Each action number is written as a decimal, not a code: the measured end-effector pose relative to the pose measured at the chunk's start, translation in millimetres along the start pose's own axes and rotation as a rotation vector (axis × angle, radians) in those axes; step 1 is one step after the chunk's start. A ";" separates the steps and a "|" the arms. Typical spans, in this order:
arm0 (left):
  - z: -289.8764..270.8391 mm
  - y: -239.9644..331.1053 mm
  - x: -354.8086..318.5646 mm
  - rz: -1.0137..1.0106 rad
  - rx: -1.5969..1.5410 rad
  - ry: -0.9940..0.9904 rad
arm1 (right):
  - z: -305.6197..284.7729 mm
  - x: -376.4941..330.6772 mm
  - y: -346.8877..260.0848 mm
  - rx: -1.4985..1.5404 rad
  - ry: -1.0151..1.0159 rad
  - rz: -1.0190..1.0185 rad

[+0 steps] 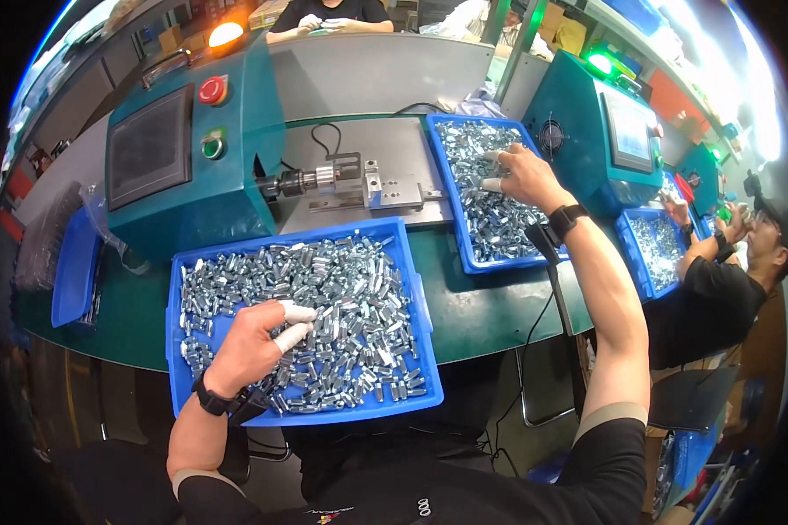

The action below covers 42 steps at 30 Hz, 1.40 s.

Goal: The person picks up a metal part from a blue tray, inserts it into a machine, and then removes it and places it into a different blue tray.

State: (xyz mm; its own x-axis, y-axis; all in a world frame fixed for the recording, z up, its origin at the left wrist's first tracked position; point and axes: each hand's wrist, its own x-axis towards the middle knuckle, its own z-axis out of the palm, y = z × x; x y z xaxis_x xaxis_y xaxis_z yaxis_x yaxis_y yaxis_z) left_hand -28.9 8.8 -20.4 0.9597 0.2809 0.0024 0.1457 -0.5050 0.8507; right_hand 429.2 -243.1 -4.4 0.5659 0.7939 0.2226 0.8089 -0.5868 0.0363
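Observation:
My left hand (252, 343) is over the near blue tray (175, 350), its thumb and forefinger in white finger covers. Those two tips come together among a heap of small shiny metal hex fittings (341, 350); what is between them, if anything, I cannot make out. Farther right, my right hand (531, 179) reaches over a second blue tray (460, 249) of similar metal fittings (499, 219). Its covered fingertips are spread apart, with nothing visible between them. Between the trays sits a machine fixture (378, 188) with a metal chuck (302, 181) facing it.
A teal machine (193, 188) with a dark screen and red stop button stands left. Another teal machine (578, 122) stands right. A blue tray (75, 267) leans at far left. A co-worker (727, 280) sits right beside another parts tray (652, 254); a person (328, 17) is opposite.

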 end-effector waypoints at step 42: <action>-0.9 -22.0 7.4 0.028 0.000 0.000 | -32.1 -73.2 31.6 -0.066 0.046 -0.154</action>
State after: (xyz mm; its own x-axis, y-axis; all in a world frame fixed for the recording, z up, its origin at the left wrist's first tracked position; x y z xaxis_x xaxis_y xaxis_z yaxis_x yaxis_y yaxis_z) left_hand -25.3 22.8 -38.6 0.9634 0.2668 0.0258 0.1192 -0.5125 0.8504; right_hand 408.2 -324.9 11.8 0.4267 0.8680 0.2541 0.8726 -0.4690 0.1367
